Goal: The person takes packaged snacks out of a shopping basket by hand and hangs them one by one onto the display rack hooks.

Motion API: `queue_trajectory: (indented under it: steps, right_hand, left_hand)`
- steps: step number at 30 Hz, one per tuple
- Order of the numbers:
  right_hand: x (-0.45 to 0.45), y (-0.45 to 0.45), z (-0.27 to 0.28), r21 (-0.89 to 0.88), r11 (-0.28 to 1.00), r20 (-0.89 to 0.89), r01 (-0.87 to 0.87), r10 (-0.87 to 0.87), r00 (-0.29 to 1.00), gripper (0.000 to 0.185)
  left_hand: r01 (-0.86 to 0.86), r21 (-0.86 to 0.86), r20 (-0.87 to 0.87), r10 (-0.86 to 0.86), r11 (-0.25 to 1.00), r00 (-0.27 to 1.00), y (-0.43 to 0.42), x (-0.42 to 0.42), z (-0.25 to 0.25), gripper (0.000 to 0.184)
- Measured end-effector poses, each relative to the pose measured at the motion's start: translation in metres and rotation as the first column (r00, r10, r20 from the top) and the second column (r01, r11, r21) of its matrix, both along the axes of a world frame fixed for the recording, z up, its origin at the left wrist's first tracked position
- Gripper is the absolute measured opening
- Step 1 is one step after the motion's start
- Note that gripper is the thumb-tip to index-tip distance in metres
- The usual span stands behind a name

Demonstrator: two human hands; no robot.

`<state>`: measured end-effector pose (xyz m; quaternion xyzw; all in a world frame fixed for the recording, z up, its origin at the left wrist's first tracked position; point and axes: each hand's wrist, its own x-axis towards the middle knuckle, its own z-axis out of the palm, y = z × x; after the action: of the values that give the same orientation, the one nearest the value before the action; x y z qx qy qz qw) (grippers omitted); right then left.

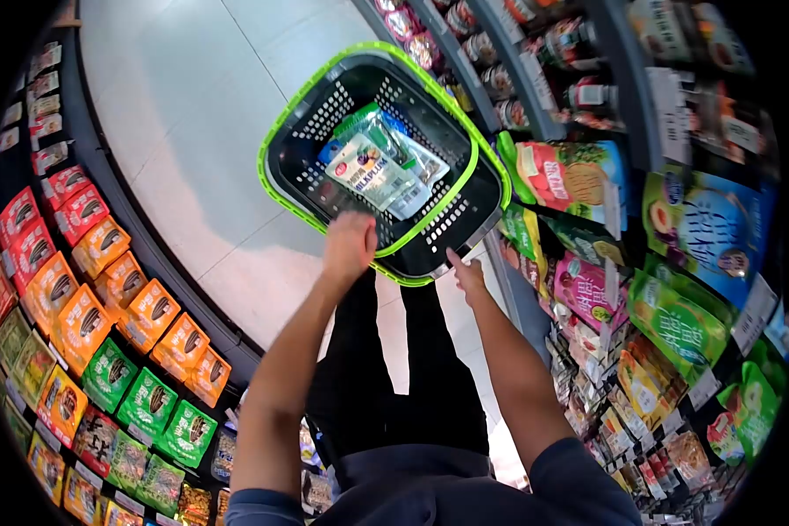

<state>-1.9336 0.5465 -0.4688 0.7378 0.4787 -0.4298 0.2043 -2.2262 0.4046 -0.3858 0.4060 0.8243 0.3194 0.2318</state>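
A black shopping basket [302, 175] with a bright green rim and a green handle is in front of my legs. Inside it lie a pale pouch labelled "MILKPLUM" [364, 171] and a green and blue packet [368, 123], partly covered. My left hand [351, 244] is closed at the near left rim, beside the handle's end, with its fingertips hidden. My right hand [467, 273] is at the near right corner of the basket, fingers apart, the tip of one close to or touching the dark side.
Shelves curve along both sides of a tiled aisle [184, 96]. On the left stand orange pouches [153, 307] and green pouches [149, 399]. On the right, close to the basket, hang large snack bags [574, 180], a pink bag [585, 285] and price tags that jut out.
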Motion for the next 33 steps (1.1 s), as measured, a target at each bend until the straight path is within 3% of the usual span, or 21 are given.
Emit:
queue_trajectory:
  steps: [3, 4, 6, 8, 12, 15, 17, 19, 21, 26, 29, 32, 33]
  right_hand:
    - [-0.03, -0.002, 0.004, -0.017, 0.962, -0.236, 0.272, -0.268, 0.934, 0.069]
    - [-0.028, -0.007, -0.005, -0.021, 0.96, -0.214, 0.279, -0.276, 0.937, 0.069]
    - [-0.024, -0.018, -0.02, 0.161, 0.949, -0.312, 0.271, -0.211, 0.926, 0.053]
    - [-0.025, -0.027, -0.019, 0.206, 0.937, -0.31, 0.281, -0.21, 0.927, 0.061]
    - [-0.01, -0.055, -0.015, 0.201, 0.929, -0.306, 0.311, -0.242, 0.921, 0.063]
    - [0.026, -0.084, -0.023, 0.214, 0.918, -0.313, 0.333, -0.259, 0.914, 0.067]
    - [0.047, -0.098, -0.024, 0.149, 0.917, -0.229, 0.37, -0.332, 0.915, 0.069]
    - [0.052, -0.104, -0.016, 0.084, 0.898, -0.211, 0.432, -0.408, 0.888, 0.071]
    - [0.057, -0.107, -0.008, -0.017, 0.839, -0.17, 0.544, -0.539, 0.825, 0.059]
    - [0.053, -0.104, 0.001, -0.052, 0.814, -0.165, 0.579, -0.579, 0.799, 0.069]
    - [0.05, -0.106, 0.001, 0.0, 0.82, -0.166, 0.573, -0.565, 0.808, 0.069]
    - [0.05, -0.106, 0.0, -0.04, 0.822, -0.221, 0.569, -0.562, 0.797, 0.07]
    - [0.049, -0.105, 0.0, -0.038, 0.823, -0.218, 0.567, -0.56, 0.799, 0.07]
  left_hand:
    - [0.088, -0.194, -0.037, -0.097, 0.977, 0.995, 0.025, -0.031, -0.046, 0.01]
    - [0.089, -0.334, 0.005, -0.092, 0.938, 0.996, 0.03, -0.038, -0.065, 0.015]
    - [0.107, -0.569, 0.071, -0.081, 0.815, 0.994, 0.038, -0.05, -0.102, 0.027]
    - [0.154, -0.767, 0.164, -0.042, 0.623, 0.986, 0.047, -0.06, -0.128, 0.04]
    - [0.168, -0.818, 0.224, 0.037, 0.55, 0.974, 0.037, -0.052, -0.163, 0.045]
    - [0.255, -0.846, 0.265, -0.046, 0.468, 0.963, 0.035, -0.031, -0.161, 0.043]
    - [0.278, -0.865, 0.249, -0.124, 0.418, 0.96, 0.037, -0.016, -0.162, 0.043]
    - [0.284, -0.864, 0.247, -0.142, 0.416, 0.959, 0.034, -0.005, -0.171, 0.044]
    - [0.292, -0.853, 0.271, -0.111, 0.432, 0.956, 0.032, 0.002, -0.179, 0.043]
    - [0.257, -0.861, 0.251, -0.072, 0.439, 0.965, 0.031, 0.009, -0.202, 0.049]
    - [0.098, -0.804, 0.195, 0.105, 0.586, 0.975, 0.031, 0.007, -0.223, 0.06]
    - [-0.048, -0.668, 0.037, 0.097, 0.743, 0.995, 0.025, -0.003, -0.254, 0.069]
    - [0.002, -0.705, 0.109, 0.105, 0.709, 0.988, 0.035, -0.011, -0.24, 0.072]
